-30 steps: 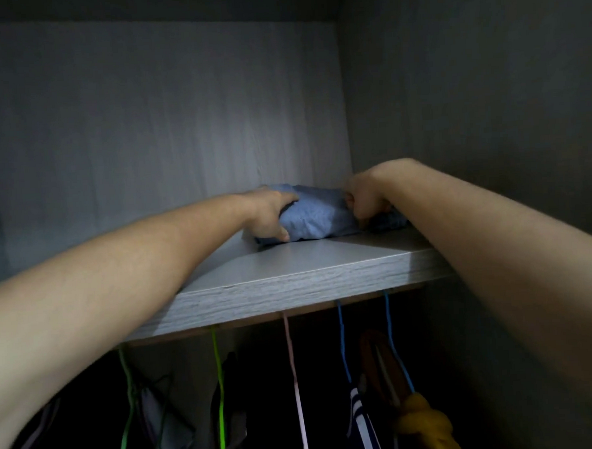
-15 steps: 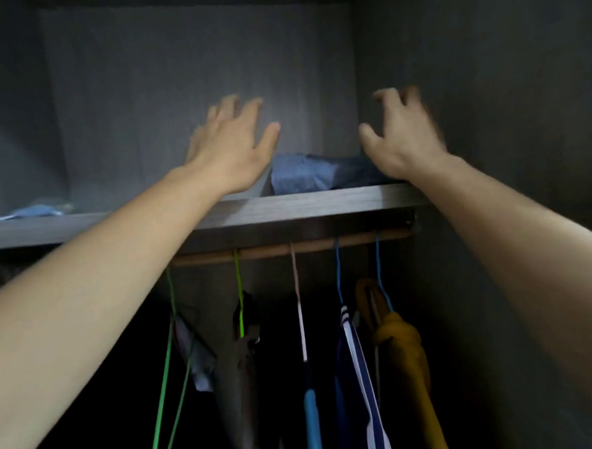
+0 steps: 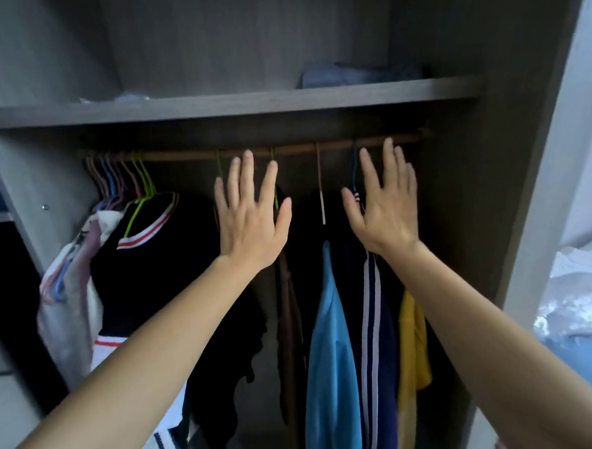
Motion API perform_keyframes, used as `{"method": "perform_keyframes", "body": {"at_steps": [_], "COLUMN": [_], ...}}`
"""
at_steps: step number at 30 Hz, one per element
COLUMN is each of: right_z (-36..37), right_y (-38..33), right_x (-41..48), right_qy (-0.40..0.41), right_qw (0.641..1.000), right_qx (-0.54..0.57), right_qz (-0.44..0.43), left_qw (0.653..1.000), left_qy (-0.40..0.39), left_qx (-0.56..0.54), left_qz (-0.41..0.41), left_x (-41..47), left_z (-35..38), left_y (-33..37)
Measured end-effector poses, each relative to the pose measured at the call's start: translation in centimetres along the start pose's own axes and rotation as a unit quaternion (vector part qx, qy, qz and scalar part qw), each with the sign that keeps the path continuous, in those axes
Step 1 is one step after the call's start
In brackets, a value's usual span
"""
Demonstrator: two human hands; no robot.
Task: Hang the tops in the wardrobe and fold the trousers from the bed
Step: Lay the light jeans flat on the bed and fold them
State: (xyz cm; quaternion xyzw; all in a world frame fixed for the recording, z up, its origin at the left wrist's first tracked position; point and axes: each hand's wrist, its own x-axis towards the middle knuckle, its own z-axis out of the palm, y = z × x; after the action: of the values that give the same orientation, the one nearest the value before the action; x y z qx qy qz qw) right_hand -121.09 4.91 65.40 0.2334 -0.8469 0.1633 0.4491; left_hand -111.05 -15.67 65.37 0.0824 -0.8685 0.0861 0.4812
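Folded blue trousers lie on the wardrobe shelf at its right end. Below the shelf a wooden rail carries hung tops: a black top with a red-and-white collar, a light blue top, a navy striped top and a yellow top. My left hand and my right hand are raised in front of the rail, palms forward, fingers spread, holding nothing.
Several empty coloured hangers bunch at the rail's left end. A pale garment hangs at the far left. The wardrobe's right side panel stands beside a bed with white bedding. A small light item lies on the shelf's left.
Both hands let go of the folded blue trousers on the shelf, opened, and drew back down below shelf level. The view dropped to show the hanging rail.
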Motion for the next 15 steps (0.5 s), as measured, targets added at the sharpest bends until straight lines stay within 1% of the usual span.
{"method": "perform_keyframes", "body": {"at_steps": [2, 5, 7, 11, 13, 15], "right_z": [0.1, -1.6, -3.6, -7.3, -9.0, -11.2], "right_y": [-0.6, -1.1, -1.3, -1.4, -0.8, 0.3], "right_x": [-3.6, -7.6, -9.8, -15.7, -19.7, -23.9], "right_qy": [-0.047, -0.057, -0.052, -0.044, -0.061, -0.091], "right_qw": [0.998, 0.994, 0.991, 0.984, 0.979, 0.968], "right_qx": [-0.043, -0.092, -0.119, -0.159, -0.180, -0.212], "right_qz": [-0.016, -0.035, -0.014, 0.060, 0.078, 0.104], "left_qw": [0.999, 0.996, 0.994, 0.986, 0.979, 0.968], "left_qy": [-0.045, -0.086, -0.099, -0.086, -0.082, -0.096], "left_qx": [0.002, -0.014, -0.043, -0.127, -0.164, -0.205], "left_qz": [0.007, 0.016, 0.023, 0.068, 0.092, 0.112], "left_x": [-3.3, -6.9, -8.7, -11.9, -13.9, -15.7], "left_z": [0.5, 0.5, -0.1, -1.4, -1.7, -2.1], "left_y": [-0.6, -1.2, -1.4, -0.8, 0.4, 2.7]}}
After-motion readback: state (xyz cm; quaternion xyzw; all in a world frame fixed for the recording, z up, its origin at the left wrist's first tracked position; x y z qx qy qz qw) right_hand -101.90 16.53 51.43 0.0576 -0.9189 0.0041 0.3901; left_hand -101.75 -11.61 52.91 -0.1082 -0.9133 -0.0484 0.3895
